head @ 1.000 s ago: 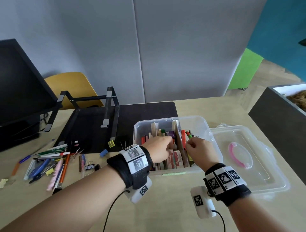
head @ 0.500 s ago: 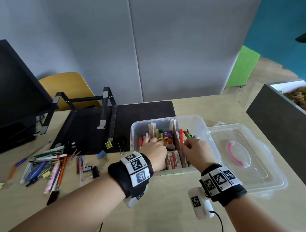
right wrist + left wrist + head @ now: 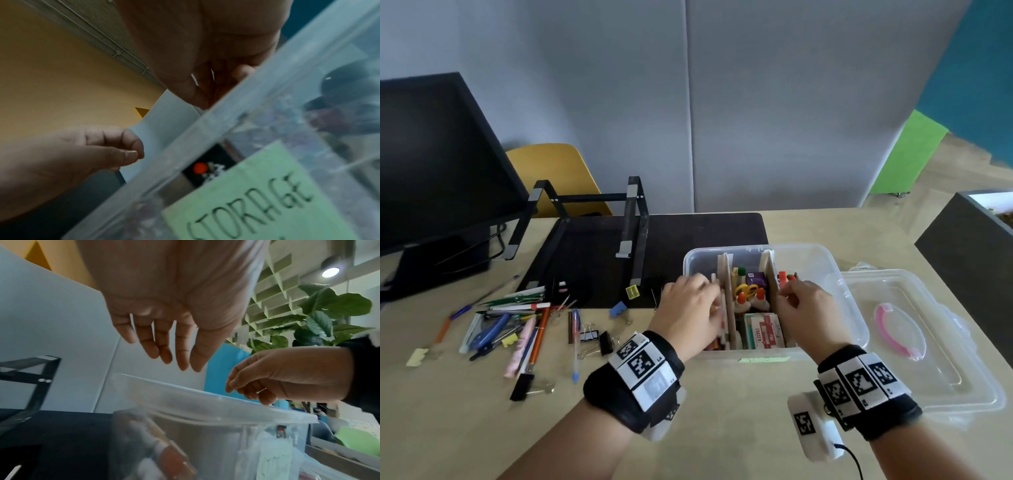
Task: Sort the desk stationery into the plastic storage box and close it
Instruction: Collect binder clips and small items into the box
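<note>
The clear plastic storage box [image 3: 825, 260] stands open in the head view, split by two wooden dividers. Its middle section holds glue bottles [image 3: 750, 301], yellow scissors and an eraser box [image 3: 763, 330]. My left hand [image 3: 698, 298] hovers over the left section; in the left wrist view its fingers [image 3: 164, 345] hang straight above the rim [image 3: 205, 395] and hold nothing. My right hand [image 3: 791, 298] sits beside the right divider with fingers curled down [image 3: 257, 391]. Whether it pinches anything is hidden. Loose pens [image 3: 527, 329] and binder clips [image 3: 592, 335] lie to the left.
The box lid [image 3: 962, 377], with a pink handle [image 3: 897, 329], lies flat to the right of the box. A green STORAGE label [image 3: 257, 194] is on the front wall. A black mat with a metal stand [image 3: 633, 222] and a monitor [image 3: 431, 161] are behind left.
My left hand has shifted from the middle section to the left section of the box. The right hand has stayed beside the right divider.
</note>
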`<state>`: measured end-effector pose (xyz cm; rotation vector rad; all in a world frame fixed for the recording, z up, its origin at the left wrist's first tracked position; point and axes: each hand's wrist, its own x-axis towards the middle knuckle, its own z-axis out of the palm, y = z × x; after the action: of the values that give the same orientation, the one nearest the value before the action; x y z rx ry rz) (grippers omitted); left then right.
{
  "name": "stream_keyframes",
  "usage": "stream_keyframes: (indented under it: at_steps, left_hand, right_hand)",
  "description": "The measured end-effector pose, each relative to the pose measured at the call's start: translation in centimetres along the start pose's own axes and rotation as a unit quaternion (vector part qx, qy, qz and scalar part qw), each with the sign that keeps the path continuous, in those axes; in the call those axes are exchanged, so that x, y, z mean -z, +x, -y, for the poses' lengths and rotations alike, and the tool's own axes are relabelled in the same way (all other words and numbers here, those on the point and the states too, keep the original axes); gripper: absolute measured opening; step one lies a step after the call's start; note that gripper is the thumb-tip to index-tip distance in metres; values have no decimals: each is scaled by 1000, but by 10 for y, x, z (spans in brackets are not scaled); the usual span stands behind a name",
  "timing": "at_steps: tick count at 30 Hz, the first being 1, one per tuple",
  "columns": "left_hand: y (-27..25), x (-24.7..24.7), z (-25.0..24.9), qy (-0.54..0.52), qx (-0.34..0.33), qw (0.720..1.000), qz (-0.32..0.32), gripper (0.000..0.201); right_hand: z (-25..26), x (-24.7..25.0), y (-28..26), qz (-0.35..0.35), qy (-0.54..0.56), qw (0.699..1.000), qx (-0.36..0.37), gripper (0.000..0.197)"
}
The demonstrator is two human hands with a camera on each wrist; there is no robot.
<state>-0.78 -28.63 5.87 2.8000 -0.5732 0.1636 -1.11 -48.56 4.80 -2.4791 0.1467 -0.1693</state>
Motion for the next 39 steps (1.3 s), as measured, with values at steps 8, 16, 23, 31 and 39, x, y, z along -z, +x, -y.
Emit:
stream_keyframes:
  at_steps: [8,16,23,31,39]
  left_hand:
    - [-33,18,64,-23,124,992,-17,15]
    - [-68,27,147,-9,239,963,121,23]
    - [-96,16,199,1,273,948,164,23]
    - [-102,0,232,-48,230,963,135,24]
    - [-78,-13,245,-64,170,972,147,39]
  right_hand:
    - [63,-28,-17,-6,17,994,105,11]
    - [127,-80,-31,95,43,983,149,11]
    - [159,-132,-40,212,9,973,91,23]
    - [163,-194,-36,288,-41,957,14,36]
    - [171,-233,-37,340,-150,924,90,62]
